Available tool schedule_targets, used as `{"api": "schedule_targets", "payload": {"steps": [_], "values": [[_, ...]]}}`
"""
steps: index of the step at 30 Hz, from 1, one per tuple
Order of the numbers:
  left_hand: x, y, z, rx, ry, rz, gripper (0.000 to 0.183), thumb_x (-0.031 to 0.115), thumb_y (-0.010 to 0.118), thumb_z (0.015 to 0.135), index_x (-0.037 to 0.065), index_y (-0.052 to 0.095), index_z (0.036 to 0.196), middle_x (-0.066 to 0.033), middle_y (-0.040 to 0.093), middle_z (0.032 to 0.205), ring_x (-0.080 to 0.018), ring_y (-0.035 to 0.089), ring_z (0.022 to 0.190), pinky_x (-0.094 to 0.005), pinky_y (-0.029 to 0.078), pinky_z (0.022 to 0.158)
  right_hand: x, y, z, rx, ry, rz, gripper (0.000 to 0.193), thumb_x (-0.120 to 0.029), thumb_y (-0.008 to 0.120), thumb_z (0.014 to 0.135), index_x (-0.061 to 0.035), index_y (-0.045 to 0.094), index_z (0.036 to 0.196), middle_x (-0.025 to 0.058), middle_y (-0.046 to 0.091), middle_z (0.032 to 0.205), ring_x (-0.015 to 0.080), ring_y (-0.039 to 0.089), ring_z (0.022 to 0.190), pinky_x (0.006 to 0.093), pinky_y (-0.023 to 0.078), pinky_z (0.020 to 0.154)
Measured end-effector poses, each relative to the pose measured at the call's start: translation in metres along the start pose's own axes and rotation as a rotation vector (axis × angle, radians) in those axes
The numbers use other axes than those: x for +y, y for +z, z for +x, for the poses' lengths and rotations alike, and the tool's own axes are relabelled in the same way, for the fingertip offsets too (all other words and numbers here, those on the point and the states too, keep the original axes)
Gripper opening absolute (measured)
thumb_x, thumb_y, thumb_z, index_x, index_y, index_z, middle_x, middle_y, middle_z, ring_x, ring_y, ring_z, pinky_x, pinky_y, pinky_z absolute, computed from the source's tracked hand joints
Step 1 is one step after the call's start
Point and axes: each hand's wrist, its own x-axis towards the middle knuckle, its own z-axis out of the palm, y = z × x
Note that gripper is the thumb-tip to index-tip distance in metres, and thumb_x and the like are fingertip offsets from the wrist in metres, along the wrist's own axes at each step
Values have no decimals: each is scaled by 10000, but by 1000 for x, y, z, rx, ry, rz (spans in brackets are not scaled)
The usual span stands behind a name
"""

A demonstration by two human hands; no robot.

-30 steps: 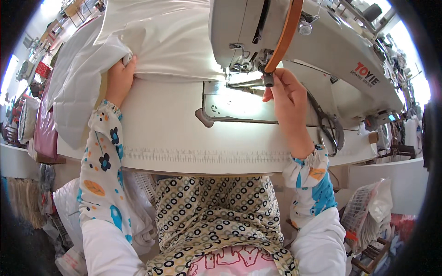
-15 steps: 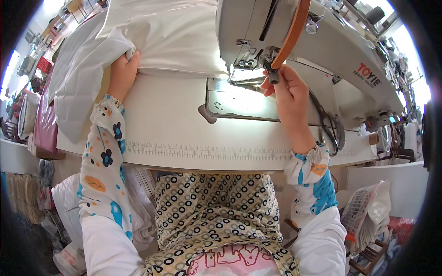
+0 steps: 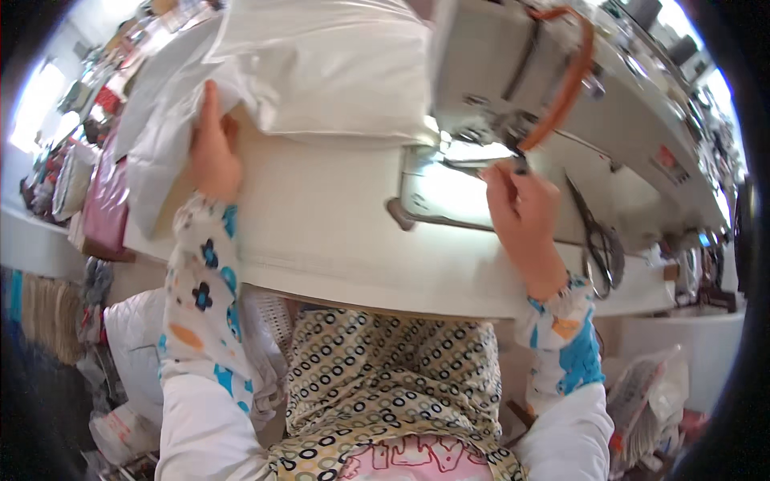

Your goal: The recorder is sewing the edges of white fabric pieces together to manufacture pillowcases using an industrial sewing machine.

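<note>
A large white fabric piece point(image 3: 345, 88) with a smooth, puffy look lies on the table, its near edge running up to the needle area of a sewing machine point(image 3: 481, 72). My left hand point(image 3: 215, 156) is at the left by folds of white quilted cloth point(image 3: 148, 172), fingers stretched upward against it. My right hand point(image 3: 525, 216) is beside the lit needle plate point(image 3: 441, 188), thumb and fingers closed together below the machine's head. A slim dark metal piece point(image 3: 473, 167) reaches from the presser foot towards these fingertips; blur hides whether they grip it.
Dark-handled scissors point(image 3: 597, 244) lie right of my right hand, under the machine arm. A brown curved strap point(image 3: 565, 84) hangs at the machine head. Pink material point(image 3: 104, 208) sits at the left, and a bagged white bundle point(image 3: 646, 393) stands low at the right.
The whole view has shifted, so the table and machine appear further right and lower. My left hand's fingers have loosened from the cloth and straightened. My right hand stays by the needle area.
</note>
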Motion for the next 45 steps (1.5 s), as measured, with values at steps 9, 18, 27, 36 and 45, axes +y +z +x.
{"api": "schedule_targets", "payload": {"steps": [9, 18, 27, 36, 45], "values": [[-96, 77, 79, -127, -319, -204, 470, 333, 607, 863, -10, 616, 1184, -233, 608, 1234, -366, 549, 1177, -392, 401, 1022, -22, -1, -8, -200, -94, 92, 59, -3, 609, 848, -20, 624, 794, 70, 610, 635, 140, 539, 481, 273, 376, 463], [42, -70, -47, -444, -149, 81, 563, 353, 627, 900, -10, 500, 1311, -226, 569, 1267, -353, 514, 1219, -401, 387, 1021, -3, -11, -15, -270, -71, -53, 150, -124, 542, 974, -23, 649, 998, 40, 665, 850, 91, 533, 662, 249, 434, 595], [57, -254, -415, -627, -855, 891, 911, 261, 710, 794, 32, 183, 1501, -256, 120, 1562, -479, 193, 1407, -554, 258, 1112, 6, 7, -22, -338, -170, 13, 174, -136, 535, 997, -65, 666, 1086, 37, 699, 1006, 62, 586, 748, 210, 462, 608], [2, -304, -528, -859, -1141, 954, 337, 239, 562, 893, 96, 548, 1198, -230, 583, 1220, -397, 572, 1114, -550, 453, 896, -77, 16, -94, -167, 79, 385, 148, -101, 555, 966, -14, 664, 1016, 22, 621, 768, 41, 473, 603, 179, 373, 515], [86, -306, -380, -384, -794, 686, 109, 162, 498, 913, 82, 558, 956, -217, 598, 688, -452, 593, 679, -536, 461, 596, -218, 237, -254, -1849, 1321, 1316, 488, -429, 529, 971, -61, 535, 1292, 106, 595, 1231, 183, 567, 1122, 340, 464, 967]]}}
